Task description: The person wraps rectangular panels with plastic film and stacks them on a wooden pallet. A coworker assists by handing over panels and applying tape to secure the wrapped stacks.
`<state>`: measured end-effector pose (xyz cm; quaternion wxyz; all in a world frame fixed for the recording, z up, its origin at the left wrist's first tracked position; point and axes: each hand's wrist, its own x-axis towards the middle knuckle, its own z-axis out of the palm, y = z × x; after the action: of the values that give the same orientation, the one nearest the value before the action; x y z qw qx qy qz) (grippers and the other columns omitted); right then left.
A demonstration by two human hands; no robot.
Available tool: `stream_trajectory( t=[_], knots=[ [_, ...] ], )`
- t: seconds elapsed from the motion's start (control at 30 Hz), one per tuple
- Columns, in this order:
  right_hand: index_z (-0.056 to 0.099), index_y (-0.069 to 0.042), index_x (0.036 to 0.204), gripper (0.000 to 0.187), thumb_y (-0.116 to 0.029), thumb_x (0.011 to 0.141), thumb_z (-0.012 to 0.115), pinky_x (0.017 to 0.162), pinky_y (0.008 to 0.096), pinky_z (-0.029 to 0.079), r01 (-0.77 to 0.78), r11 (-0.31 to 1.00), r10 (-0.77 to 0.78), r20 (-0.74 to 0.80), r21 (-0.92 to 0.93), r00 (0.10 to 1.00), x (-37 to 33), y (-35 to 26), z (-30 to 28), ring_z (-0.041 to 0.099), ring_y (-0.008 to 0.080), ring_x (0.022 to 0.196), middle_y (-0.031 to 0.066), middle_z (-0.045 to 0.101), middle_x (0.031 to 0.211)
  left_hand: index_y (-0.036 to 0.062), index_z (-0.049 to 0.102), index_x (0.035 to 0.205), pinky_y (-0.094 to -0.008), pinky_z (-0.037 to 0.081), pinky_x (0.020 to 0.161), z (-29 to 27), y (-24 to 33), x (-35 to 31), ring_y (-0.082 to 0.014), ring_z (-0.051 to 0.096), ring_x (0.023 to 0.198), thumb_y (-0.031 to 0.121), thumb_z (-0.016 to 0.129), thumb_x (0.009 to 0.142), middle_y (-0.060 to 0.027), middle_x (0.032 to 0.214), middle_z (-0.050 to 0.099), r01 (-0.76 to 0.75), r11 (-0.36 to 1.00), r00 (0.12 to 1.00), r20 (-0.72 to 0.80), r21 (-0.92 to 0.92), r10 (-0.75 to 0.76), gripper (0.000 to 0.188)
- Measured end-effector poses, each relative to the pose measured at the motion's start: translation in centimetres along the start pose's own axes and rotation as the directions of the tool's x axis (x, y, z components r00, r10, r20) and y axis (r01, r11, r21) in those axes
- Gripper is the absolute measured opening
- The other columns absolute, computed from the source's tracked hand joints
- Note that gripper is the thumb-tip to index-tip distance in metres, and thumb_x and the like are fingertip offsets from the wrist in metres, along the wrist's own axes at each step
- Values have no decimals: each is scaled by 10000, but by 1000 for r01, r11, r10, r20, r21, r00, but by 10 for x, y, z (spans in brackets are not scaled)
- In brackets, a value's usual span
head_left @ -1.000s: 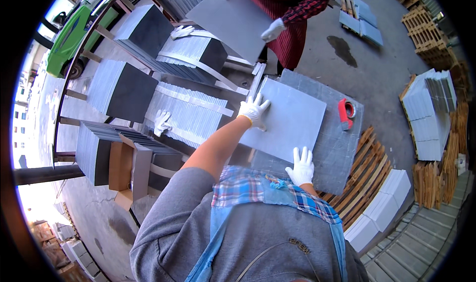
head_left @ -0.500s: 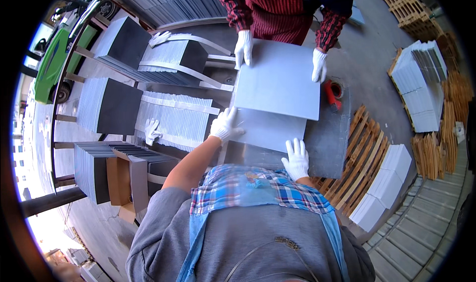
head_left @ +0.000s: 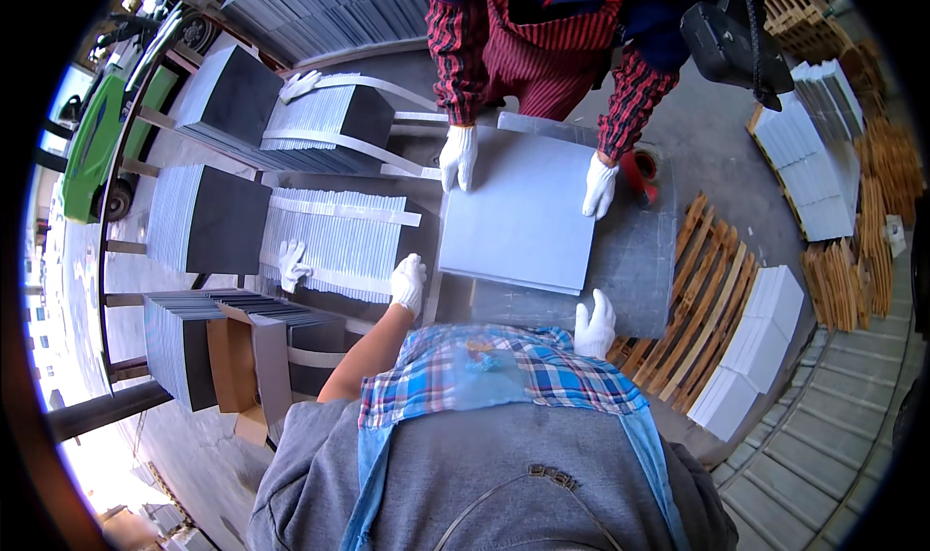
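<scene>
One tabletop (head_left: 630,270), two stacked panels (head_left: 518,207)

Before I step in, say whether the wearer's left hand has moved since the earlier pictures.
Yes: against the strapped stack, the wearer's left hand has moved leftward and lower in view, away from the sheets.

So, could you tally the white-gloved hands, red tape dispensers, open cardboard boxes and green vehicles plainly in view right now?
White-gloved hands: 4 (wearer's left hand, wearer's right hand, co-worker's right hand, co-worker's left hand)
Red tape dispenser: 1
Open cardboard box: 1
Green vehicle: 1
Total: 7
</scene>
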<state>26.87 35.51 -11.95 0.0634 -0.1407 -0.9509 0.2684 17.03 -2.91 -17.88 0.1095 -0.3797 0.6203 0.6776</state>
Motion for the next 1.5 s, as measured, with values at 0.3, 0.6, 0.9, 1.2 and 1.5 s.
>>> stream_trajectory(
  t=[0.3, 0.6, 0.9, 1.2, 1.5],
  knots=[
    [336, -49, 1519, 693, -431, 981, 549, 1075, 474, 408, -110, 993, 116, 136, -46, 984, 24, -26, 26, 468, 417, 1324, 245, 450, 1485, 2, 552, 1361, -350, 406, 1037, 38, 57, -12, -201, 547, 1185, 559, 457, 1022, -96, 1271, 623, 13, 985, 971, 232, 171, -53, 659],
    [268, -33, 1543, 850, -462, 907, 635, 1068, 431, 441, -99, 955, 155, 188, -278, 970, 17, -48, 32, 413, 373, 1379, 215, 339, 1567, 53, 502, 1444, -434, 366, 1109, 51, 24, 39, -246, 515, 1285, 464, 664, 937, -87, 1397, 570, 31, 992, 861, 501, 120, -87, 672],
    [360, -25, 1481, 938, -500, 775, 756, 1077, 510, 352, -48, 885, 138, 163, -462, 977, 2, -88, 41, 330, 384, 1403, 212, 348, 1537, 44, 597, 1319, -438, 522, 877, 56, 37, 38, -244, 640, 1056, 417, 706, 912, -90, 1176, 668, 93, 984, 885, 440, 153, -152, 563],
    [351, 11, 1486, 1064, -478, 679, 842, 1163, 465, 316, 29, 988, -31, -14, -150, 999, -10, -181, 2, 367, 389, 1414, 225, 408, 1513, -96, 550, 1186, -418, 577, 800, 114, 172, -138, -391, 718, 926, 571, 753, 730, -277, 953, 710, -550, 483, 835, 461, 682, 300, 833],
    [371, -80, 1480, 940, -239, 701, 872, 1077, 438, 470, -212, 924, 322, -349, 317, 880, 19, -130, -45, 556, 352, 1273, 182, 531, 1408, -154, 361, 1289, -475, 569, 711, 203, 188, -250, -425, 710, 787, 470, 760, 745, -276, 849, 691, -730, 392, 682, 627, 560, 375, 920]
  ],
)
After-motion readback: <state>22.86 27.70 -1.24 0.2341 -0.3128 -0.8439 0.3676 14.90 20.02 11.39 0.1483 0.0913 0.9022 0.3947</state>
